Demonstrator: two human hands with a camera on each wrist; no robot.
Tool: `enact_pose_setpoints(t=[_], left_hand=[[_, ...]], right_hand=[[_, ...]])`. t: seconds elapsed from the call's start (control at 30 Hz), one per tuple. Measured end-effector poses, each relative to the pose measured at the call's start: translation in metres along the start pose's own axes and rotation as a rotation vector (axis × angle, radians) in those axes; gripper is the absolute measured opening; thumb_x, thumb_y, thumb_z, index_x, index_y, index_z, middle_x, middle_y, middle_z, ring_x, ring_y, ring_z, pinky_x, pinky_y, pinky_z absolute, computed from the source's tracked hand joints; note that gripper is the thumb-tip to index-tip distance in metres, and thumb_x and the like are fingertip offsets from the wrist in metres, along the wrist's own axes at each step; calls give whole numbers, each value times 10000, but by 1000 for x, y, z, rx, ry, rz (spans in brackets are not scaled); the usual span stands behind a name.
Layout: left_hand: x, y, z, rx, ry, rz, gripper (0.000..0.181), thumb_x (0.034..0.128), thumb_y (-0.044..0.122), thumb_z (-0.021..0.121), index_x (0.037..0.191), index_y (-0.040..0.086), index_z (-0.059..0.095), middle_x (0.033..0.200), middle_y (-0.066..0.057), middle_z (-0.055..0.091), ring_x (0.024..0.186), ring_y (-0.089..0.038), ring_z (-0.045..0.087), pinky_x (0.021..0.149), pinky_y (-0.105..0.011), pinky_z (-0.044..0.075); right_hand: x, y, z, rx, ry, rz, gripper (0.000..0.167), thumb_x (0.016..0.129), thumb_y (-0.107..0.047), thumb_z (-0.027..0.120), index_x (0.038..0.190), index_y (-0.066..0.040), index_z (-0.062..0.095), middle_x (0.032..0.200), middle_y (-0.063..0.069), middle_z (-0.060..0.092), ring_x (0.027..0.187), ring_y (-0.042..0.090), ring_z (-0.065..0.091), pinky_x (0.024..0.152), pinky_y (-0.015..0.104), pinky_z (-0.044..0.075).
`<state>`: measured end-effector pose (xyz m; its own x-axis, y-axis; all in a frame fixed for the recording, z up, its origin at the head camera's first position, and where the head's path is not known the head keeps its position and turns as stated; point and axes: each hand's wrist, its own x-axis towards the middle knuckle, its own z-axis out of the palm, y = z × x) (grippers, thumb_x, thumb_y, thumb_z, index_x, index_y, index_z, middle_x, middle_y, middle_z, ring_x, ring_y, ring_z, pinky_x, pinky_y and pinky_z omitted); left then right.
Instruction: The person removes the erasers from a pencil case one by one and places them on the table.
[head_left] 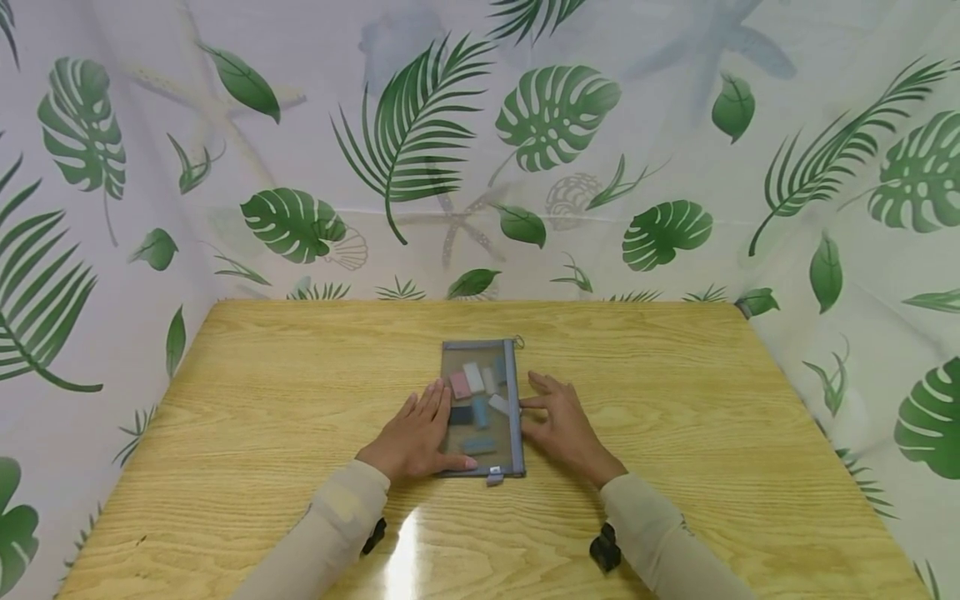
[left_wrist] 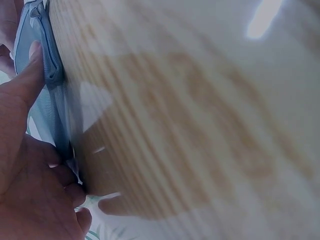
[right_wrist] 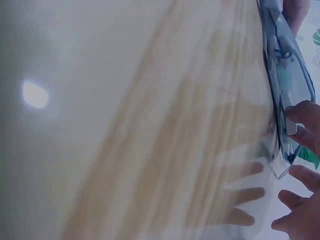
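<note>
A grey-blue mesh zip pouch [head_left: 462,350] lies on the wooden table in the head view, with several small blocks showing through it: pink [head_left: 460,385], white [head_left: 473,377], dark [head_left: 461,415] and blue [head_left: 479,445]. My left hand [head_left: 415,429] rests on its left side, fingers straight and thumb on the lower edge. At the zip side is my right hand [head_left: 564,425], thumb and index fingertips at the edge, other fingers spread. The right wrist view has these tips beside a white block [right_wrist: 289,121] at the pouch's gaping side; whether they grip it is unclear.
The wooden table [head_left: 270,375] extends around the pouch, with leaf-patterned cloth [head_left: 465,167] behind it and at both sides. A small metal ring [head_left: 519,342] sits at the pouch's upper right corner, a tag [head_left: 495,477] at its lower edge.
</note>
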<state>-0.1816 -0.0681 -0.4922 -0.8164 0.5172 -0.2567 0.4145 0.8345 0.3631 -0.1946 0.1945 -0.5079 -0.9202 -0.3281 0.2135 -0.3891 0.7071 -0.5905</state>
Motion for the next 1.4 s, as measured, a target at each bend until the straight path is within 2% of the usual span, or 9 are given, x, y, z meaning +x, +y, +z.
enact_pose_setpoints(t=[0.17,0.33,0.57,0.83,1.13,1.4], left_hand=[[0,-1,0,-4,2,-3,1136,913,713,563,1610,-27,56,1676,-196,7,1551,-315,31,1245,-491,66],[0,-2,1,-7,5,-1,1133,915,714,559,1611,-25,55,1676,-196,6,1552,-316,29,1245,-490,69],[0,-2,1,-23,-1,6,1132,921,693,574,1606,-36,43,1673,-208,-4,1550,-328,16,1244,-496,51],[1,-1,1,-21,-2,15,1130,927,681,578,1605,-39,33,1671,-215,-10,1550,-332,14,1244,-497,50],[0,-1,0,-11,2,1,1134,914,708,568,1609,-28,56,1675,-201,3,1551,-323,25,1245,-492,58],[-1,1,-1,-24,-3,4,1135,914,699,577,1609,-31,55,1675,-206,3,1551,-324,23,1243,-503,63]], right_hand=[[0,4,-6,-23,-1,-40,204,860,-84,779,1036,19,793,1451,303,497,1364,523,416,1090,787,155],[-1,9,-14,8,4,-45,227,862,-81,789,1056,37,782,1456,320,479,1378,503,405,1092,784,153],[-2,15,-26,10,72,-83,241,843,-98,797,1026,57,777,1406,357,498,1319,544,437,1016,845,174],[1,26,-40,-18,73,-19,220,880,-80,764,1057,52,772,1440,344,477,1345,537,423,1041,835,141],[2,36,-53,-68,129,-7,226,866,-82,787,1045,56,775,1420,350,496,1325,541,446,1023,846,165],[3,48,-63,-35,151,43,266,886,-80,772,1095,84,752,1439,358,470,1330,558,422,1053,825,143]])
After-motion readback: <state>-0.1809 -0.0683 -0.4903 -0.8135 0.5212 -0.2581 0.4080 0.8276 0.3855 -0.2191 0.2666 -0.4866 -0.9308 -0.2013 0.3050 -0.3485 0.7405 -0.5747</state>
